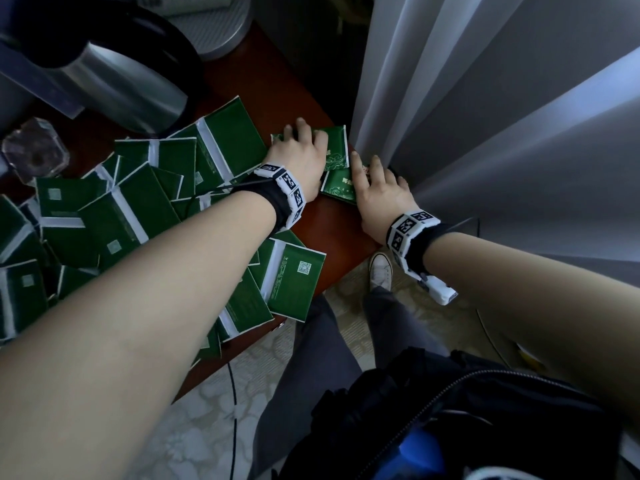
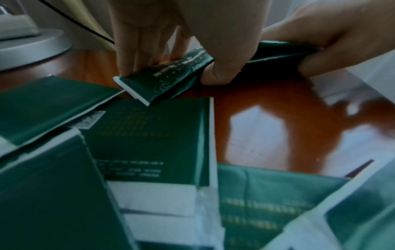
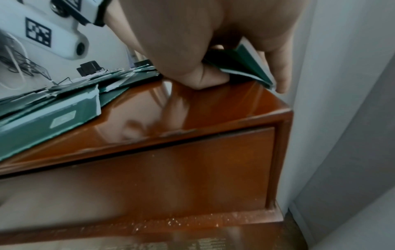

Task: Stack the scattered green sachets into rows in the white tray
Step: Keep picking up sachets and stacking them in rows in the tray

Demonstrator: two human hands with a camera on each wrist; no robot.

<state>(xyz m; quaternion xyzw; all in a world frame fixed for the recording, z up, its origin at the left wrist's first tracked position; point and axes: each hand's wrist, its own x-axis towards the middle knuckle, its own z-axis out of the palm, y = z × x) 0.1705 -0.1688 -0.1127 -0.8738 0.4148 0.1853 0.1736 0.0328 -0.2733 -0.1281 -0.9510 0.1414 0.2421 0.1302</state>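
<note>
The desk [image 1: 322, 216], glossy red-brown wood with a drawer front below, is the landmark. Right of it hangs a pale curtain [image 1: 485, 116]; at its far left corner stands a steel kettle [image 1: 114, 81], with a round grey base [image 1: 221, 39] behind and a clear glass piece [image 1: 34, 150] at the left edge. No white tray shows in any view.

Most of the desk's left and middle is covered by the scattered green sachets [image 1: 114, 216], overlapping loosely, some overhanging the near edge. At the desk's far right corner, close to the curtain, the left hand [image 1: 301, 157] pinches one sachet [image 2: 171, 74] by its end, grip clamped on it. Just beside it the right hand [image 1: 377, 199] holds a second sachet [image 3: 241, 67], thumb curled beneath, fingers above.

The sachets look light, thin, flexible and probably slick, so they should slide and fan easily; taking them by the short white-sealed ends seems safest. The kettle, the curtain and the desk's edge crowd the work.
</note>
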